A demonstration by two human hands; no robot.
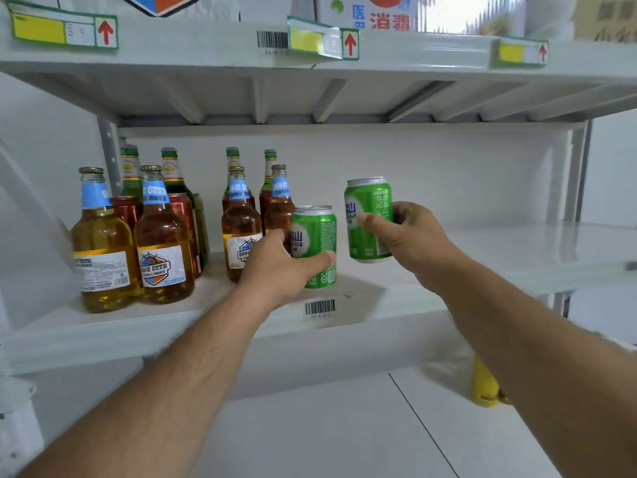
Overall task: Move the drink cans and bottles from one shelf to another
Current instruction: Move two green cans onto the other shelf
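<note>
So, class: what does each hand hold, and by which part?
Left hand grips one green can round its lower body; right hand grips the other green can round its middle.

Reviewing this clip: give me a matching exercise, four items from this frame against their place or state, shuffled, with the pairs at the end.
Items
1. left can
2. right can
3. yellow bottle
4. red arrow labels

Places or states
A. low down, below the shelf, beside the right forearm
B. held up above the shelf by the right hand
C. on the front edge of the upper shelf
D. bottom at the shelf surface, gripped by the left hand, next to the brown bottles

Pairs: 1-D, 2-B, 3-A, 4-C
</note>
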